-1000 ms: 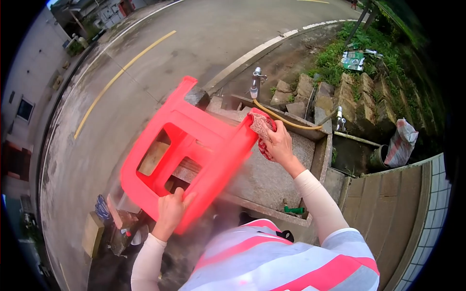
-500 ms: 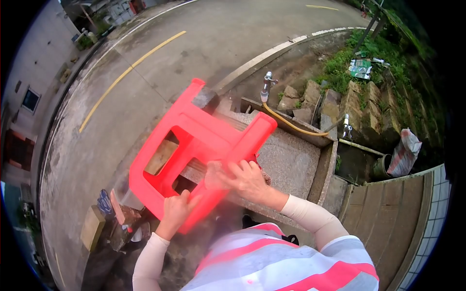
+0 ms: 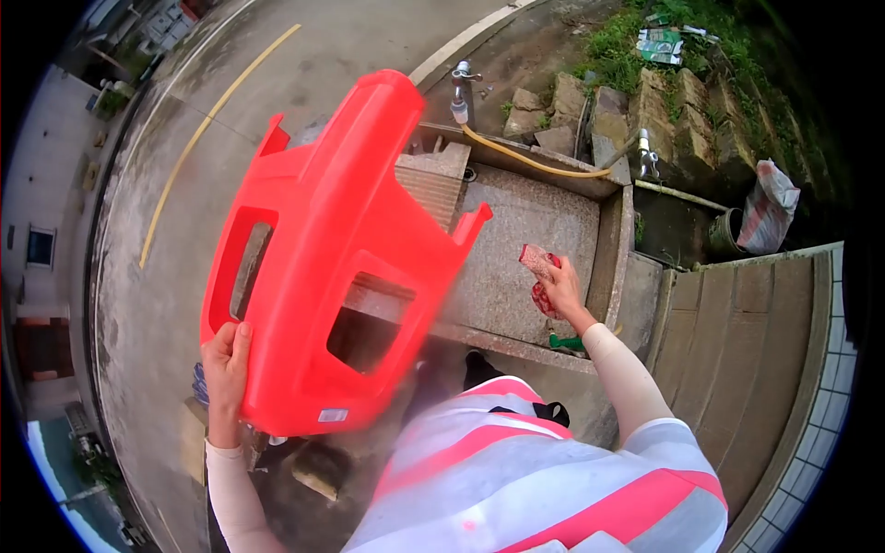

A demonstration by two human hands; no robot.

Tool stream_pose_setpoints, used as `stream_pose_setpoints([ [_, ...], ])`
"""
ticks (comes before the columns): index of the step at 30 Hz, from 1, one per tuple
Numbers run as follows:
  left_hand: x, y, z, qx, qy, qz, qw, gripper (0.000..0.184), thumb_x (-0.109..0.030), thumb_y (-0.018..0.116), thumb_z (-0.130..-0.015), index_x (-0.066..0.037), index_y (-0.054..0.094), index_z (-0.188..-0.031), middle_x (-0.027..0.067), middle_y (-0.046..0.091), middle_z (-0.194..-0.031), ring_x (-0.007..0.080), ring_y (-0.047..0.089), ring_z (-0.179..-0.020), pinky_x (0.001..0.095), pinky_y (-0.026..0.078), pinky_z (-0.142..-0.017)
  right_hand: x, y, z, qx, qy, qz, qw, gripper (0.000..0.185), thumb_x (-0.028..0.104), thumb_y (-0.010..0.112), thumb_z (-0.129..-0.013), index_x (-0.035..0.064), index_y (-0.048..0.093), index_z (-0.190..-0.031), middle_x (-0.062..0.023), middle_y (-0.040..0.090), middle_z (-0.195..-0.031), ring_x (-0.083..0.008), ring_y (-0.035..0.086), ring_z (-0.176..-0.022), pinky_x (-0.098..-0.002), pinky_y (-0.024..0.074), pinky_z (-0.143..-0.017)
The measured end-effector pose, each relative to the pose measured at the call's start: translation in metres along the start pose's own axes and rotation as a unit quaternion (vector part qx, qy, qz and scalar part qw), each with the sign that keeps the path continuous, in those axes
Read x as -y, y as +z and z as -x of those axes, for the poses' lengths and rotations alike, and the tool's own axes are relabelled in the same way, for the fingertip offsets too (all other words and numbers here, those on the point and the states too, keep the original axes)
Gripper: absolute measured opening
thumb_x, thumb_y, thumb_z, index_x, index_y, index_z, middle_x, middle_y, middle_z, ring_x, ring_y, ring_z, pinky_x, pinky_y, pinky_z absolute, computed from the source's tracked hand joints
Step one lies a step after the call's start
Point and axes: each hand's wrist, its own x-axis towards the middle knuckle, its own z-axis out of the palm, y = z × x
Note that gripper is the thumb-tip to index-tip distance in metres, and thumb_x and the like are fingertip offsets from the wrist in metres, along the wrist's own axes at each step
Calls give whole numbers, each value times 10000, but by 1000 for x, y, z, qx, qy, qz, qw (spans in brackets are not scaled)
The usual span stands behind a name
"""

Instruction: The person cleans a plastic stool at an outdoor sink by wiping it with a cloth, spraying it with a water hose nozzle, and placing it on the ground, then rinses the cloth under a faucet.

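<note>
A red plastic stool (image 3: 313, 212) is held up tilted on its side, left of centre, with openings in its sides and a small pale label near its lower edge. My left hand (image 3: 227, 369) grips its lower left edge, thumb on the outer face. My right hand (image 3: 564, 290) is closed on a red and white patterned cloth (image 3: 542, 276), apart from the stool and above the stone basin (image 3: 618, 267).
A metal tap (image 3: 463, 88) with a yellow hose (image 3: 535, 164) stands at the basin's far edge. A second tap (image 3: 647, 155) is to the right, near a striped sack (image 3: 769, 207). A green fitting (image 3: 566, 342) sits at the near rim. Stone blocks lie behind.
The stool has been turned over and moved left, now showing other sides. My left hand has shifted left with it. My right hand has moved off the stool to the right with the cloth.
</note>
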Motion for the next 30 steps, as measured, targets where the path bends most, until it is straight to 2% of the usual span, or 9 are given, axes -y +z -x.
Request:
stream_pose_setpoints([
  [4, 0, -11, 5, 7, -31, 80, 996, 388, -234, 541, -978, -36, 432, -662, -81, 387, -624, 27, 328, -612, 220, 282, -510, -33, 15, 22, 36, 94, -84, 991, 294, 199, 703, -792, 118, 671, -1073, -148, 539, -1025, -344, 538, -997, -406, 443, -863],
  [8, -23, -10, 10, 24, -14, 58, 998, 355, -228, 550, -970, -16, 480, -694, -74, 413, -627, 30, 350, -616, 213, 296, -519, -69, 34, 19, 58, 93, -171, 979, 320, 237, 666, -842, 57, 645, -1106, -119, 572, -1110, -272, 555, -1048, -365, 438, -887],
  [9, -26, -11, 11, 39, -3, 51, 998, 346, -220, 556, -966, -12, 485, -699, -73, 417, -627, 31, 353, -615, 215, 299, -518, -76, 37, 14, 105, 122, -245, 956, 359, 287, 624, -899, 26, 615, -1145, -73, 586, -1149, -190, 560, -1033, -330, 448, -868],
  [12, -34, -10, 13, 77, 32, 32, 996, 322, -196, 572, -951, -3, 495, -705, -66, 417, -618, 35, 359, -607, 223, 305, -512, -46, 23, 1, 116, 261, -515, 808, 391, 315, 583, -938, 36, 572, -1211, -47, 591, -1164, -144, 567, -979, -305, 459, -834],
  [16, -43, -7, 14, 98, 91, -11, 991, 314, -186, 593, -928, 0, 494, -695, -29, 390, -570, 42, 356, -570, 242, 303, -486, -13, 8, -17, 60, 254, -671, 694, 416, 344, 549, -956, 60, 511, -1257, -51, 631, -1095, -147, 616, -911, -331, 509, -786],
  [20, -47, 0, 12, 92, 157, -31, 983, 306, -190, 620, -900, 9, 512, -694, 50, 365, -526, 77, 357, -494, 270, 295, -457, -27, -2, -5, 92, 248, -717, 645, 458, 344, 539, -957, 64, 469, -1313, -84, 591, -1241, -209, 597, -1084, -385, 480, -945],
  [21, -50, 3, 11, 89, 178, -60, 978, 288, -185, 637, -876, 13, 531, -695, 111, 395, -513, 156, 396, -432, 296, 306, -447, -29, -6, 1, 100, 250, -717, 642, 450, 338, 534, -960, 65, 471, -1311, -86, 588, -1247, -213, 593, -1097, -390, 479, -950],
  [25, -63, 19, 1, 126, 255, -74, 956, 265, -181, 677, -818, -9, 540, -671, 135, 443, -506, 267, 471, -435, 341, 328, -441, -38, -23, 30, 102, 278, -730, 616, 442, 299, 573, -939, 58, 483, -1298, -96, 591, -1242, -238, 585, -1113, -416, 464, -974],
  [30, -60, 45, -16, 133, 398, -111, 901, 253, -195, 699, -786, -46, 535, -663, 109, 437, -489, 271, 463, -430, 372, 339, -444, -78, -51, 70, 60, 291, -768, 567, 486, 217, 663, -869, 47, 493, -1291, -109, 592, -1242, -265, 582, -1116, -451, 448, -991],
])
